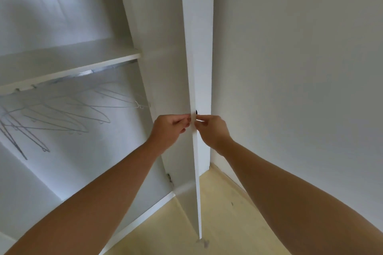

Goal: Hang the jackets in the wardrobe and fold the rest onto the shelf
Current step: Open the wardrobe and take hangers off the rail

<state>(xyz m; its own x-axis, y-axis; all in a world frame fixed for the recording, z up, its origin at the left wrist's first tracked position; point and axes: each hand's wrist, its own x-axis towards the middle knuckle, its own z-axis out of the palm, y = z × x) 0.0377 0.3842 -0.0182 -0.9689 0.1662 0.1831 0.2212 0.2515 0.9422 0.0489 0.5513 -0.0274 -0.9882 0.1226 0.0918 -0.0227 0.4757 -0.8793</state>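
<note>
The white wardrobe stands open with its door (196,47) seen edge-on in the middle of the view. My left hand (169,128) grips the door's edge from the inner side, fingers curled against it. My right hand (211,128) pinches the same edge from the outer side, just below a small dark knob (196,112). Inside, a white shelf (68,62) runs above a metal rail (87,72) carrying several bare wire hangers (68,116). No jackets or other clothes are in view.
A plain white wall (300,68) rises at the right, close behind the door. The pale yellow floor (223,213) shows below, between the wardrobe base (145,215) and the wall. A hinge (169,177) sits low on the wardrobe's side panel.
</note>
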